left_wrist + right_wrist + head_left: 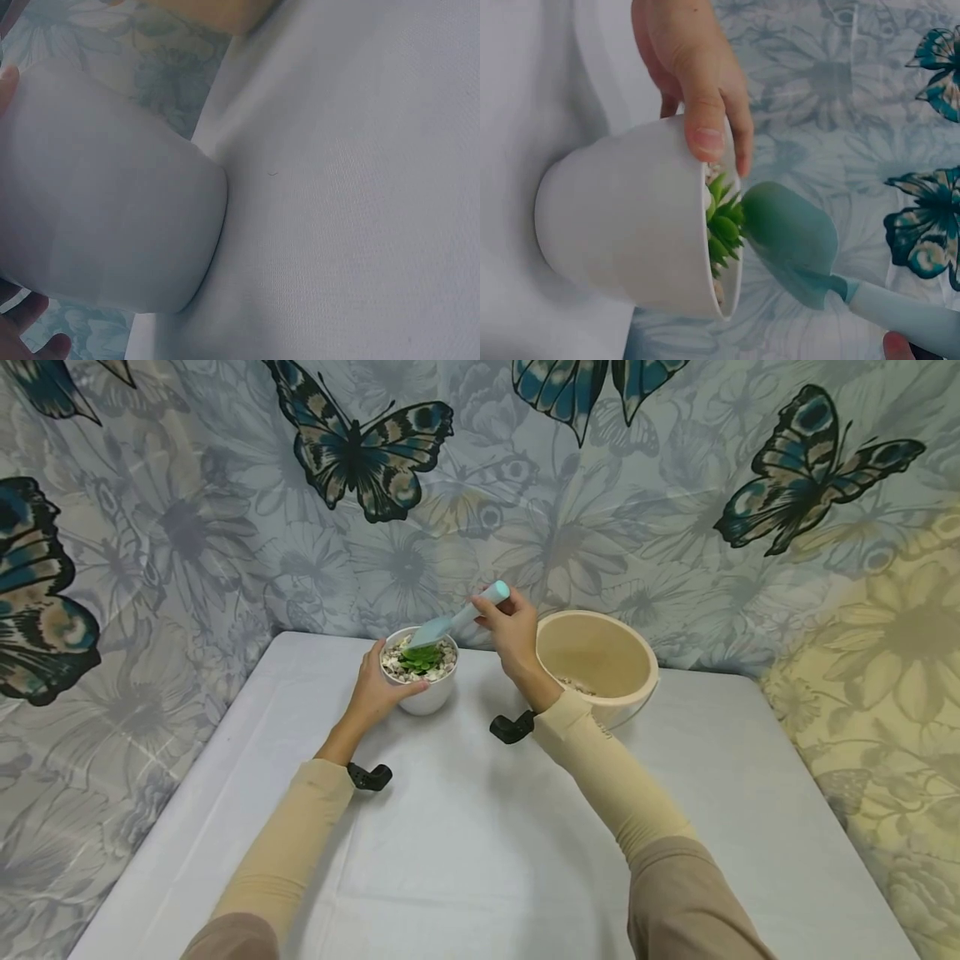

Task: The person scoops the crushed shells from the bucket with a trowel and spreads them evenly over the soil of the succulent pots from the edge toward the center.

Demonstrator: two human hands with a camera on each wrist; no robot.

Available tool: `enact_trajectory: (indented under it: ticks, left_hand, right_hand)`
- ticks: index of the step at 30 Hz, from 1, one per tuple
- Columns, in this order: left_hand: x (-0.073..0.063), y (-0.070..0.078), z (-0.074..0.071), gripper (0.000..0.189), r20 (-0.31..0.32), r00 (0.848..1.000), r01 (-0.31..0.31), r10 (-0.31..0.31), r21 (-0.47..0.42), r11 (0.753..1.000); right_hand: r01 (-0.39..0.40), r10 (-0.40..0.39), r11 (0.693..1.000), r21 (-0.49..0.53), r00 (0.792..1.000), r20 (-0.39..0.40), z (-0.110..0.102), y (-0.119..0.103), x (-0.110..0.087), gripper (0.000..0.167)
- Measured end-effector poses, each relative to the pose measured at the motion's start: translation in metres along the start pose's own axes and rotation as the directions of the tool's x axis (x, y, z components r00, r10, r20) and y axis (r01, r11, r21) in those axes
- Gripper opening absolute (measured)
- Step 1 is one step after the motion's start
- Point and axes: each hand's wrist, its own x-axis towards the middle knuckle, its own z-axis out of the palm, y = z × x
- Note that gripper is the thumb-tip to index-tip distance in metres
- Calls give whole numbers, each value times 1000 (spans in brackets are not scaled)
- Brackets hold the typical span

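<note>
A white flower pot [427, 700] stands on the table near its back edge, holding a green succulent [724, 226] among pale pebbles [393, 664]. My left hand [371, 687] grips the pot at its rim, thumb on the near side and fingers round the left. A light blue trowel [795, 240] slants down over the plant, its blade just above or touching the leaves; contact is unclear. Its handle is pinched by my right hand [513, 635]. In the left wrist view the pot's smooth side [112, 195] fills the left, with only fingertips showing.
Right of my right hand stands a large beige bowl-shaped planter [596, 652] with some pebbles at its bottom, partly behind my forearm. A white cloth [450, 860] covers the table. Behind it hangs a butterfly-patterned backdrop [480, 527].
</note>
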Motion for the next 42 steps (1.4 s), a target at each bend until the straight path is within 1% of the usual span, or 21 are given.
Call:
enact_trajectory:
  ticks: [5, 11, 13, 17, 20, 25, 30, 33, 37, 39, 42]
  left_hand:
    - [1, 0, 0, 117, -5, 1000, -7, 7, 8, 1000]
    - [2, -1, 0, 116, -10, 1000, -18, 19, 12, 1000]
    - [2, -1, 0, 116, -10, 1000, -22, 22, 10, 1000]
    - [2, -2, 0, 117, -8, 1000, -21, 21, 6, 1000]
    - [2, -1, 0, 118, -5, 1000, -18, 18, 6, 1000]
    - [2, 0, 0, 119, -6, 1000, -18, 18, 6, 1000]
    - [2, -1, -1, 119, -3, 1000, -13, 13, -1, 1000]
    - [2, 0, -1, 119, 1, 1000, -12, 12, 1, 1000]
    - [3, 1, -1, 119, -4, 1000, -13, 13, 0, 1000]
    - [2, 2, -1, 119, -6, 1000, -12, 12, -1, 1000]
    - [1, 1, -1, 119, -1, 1000, -10, 10, -4, 1000]
  right_hand:
    - [1, -1, 1000, 20, 1000, -18, -5, -3, 2, 26]
    - [22, -22, 998, 53, 1000, -12, -14, -6, 5, 34]
    - [22, -22, 998, 57, 1000, -11, -17, -7, 6, 32]
    - [27, -27, 997, 70, 1000, -3, -24, -11, 6, 18]
    - [37, -38, 995, 88, 999, 4, -29, -13, 7, 13]
    - [48, -49, 991, 128, 999, 7, -41, -20, 7, 11]
    - [56, -60, 984, 167, 998, 18, -54, -30, 5, 13]
    - [54, -59, 985, 166, 998, 23, -62, -37, 3, 10]
    - [69, -75, 985, 157, 997, 30, -74, -46, 3, 7]
    - [81, -85, 986, 149, 996, 25, -80, -50, 3, 8]
    - [84, -87, 982, 167, 996, 15, -90, -54, 2, 9]
